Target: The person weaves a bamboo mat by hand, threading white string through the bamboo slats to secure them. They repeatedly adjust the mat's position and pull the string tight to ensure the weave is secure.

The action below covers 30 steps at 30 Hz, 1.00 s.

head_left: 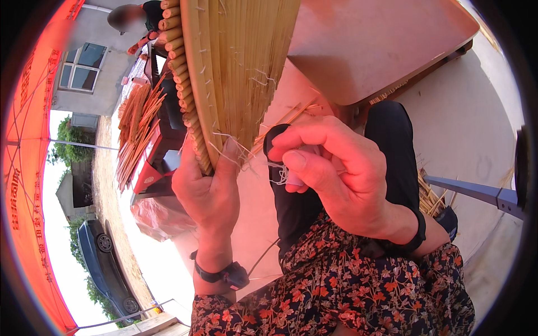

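Note:
A panel of pale, straight plant stalks (238,61), stitched with white thread, stands in front of me, with round cut stalk ends along its left edge. My left hand (208,193) grips its lower corner, thumb on the face and fingers behind the edge. Loose thread ends (238,148) stick out beside that thumb. To the right, my right hand (350,173) is closed, with thumb and forefinger curled toward each other. White thread (277,173) hangs by its fingertips, and a pale bundle shows under the fingers. Whether a needle is there, I cannot tell.
A large pale tabletop (381,50) stands at the far right. Loose stalks (140,120) are heaped on a table at the left, near another person (137,19). My knees (392,140) are below my hands. A blue-grey metal bar (476,193) crosses at right.

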Tool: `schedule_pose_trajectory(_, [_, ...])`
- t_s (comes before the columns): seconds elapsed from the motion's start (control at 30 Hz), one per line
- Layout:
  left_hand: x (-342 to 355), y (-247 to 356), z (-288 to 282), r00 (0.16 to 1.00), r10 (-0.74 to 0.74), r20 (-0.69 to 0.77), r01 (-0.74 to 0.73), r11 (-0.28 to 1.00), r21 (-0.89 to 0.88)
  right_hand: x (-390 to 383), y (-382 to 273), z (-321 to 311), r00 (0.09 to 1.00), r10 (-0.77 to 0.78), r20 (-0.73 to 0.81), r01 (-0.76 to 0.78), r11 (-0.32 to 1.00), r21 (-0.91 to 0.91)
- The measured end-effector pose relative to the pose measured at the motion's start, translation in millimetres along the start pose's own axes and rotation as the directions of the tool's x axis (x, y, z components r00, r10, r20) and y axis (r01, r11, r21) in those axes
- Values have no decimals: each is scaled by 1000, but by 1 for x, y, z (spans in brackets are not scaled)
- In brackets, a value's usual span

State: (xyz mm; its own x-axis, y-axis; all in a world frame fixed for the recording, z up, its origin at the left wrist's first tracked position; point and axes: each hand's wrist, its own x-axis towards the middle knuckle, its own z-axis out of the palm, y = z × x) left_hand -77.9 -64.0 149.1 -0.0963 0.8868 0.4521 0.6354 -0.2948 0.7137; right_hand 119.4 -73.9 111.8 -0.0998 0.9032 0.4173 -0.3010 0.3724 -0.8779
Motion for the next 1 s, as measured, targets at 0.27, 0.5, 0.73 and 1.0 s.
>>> schedule_pose_trajectory(0.27, [-9,0,3,996,-80,29,81,997,-20,4,0,12,988,141,58,-144,989,46])
schedule_pose_trajectory(0.5, [-36,1,35,979,177,96,-189,973,131,-24,3,-11,950,311,-19,-310,950,28])
schedule_pose_trajectory(0.73, [-56,-10,75,862,461,212,-493,860,134,-72,25,-46,897,435,-77,-403,876,265])
schedule_pose_trajectory(1.0, [-57,-8,90,793,505,340,-580,797,169,-91,53,-62,815,570,-102,-423,706,569])
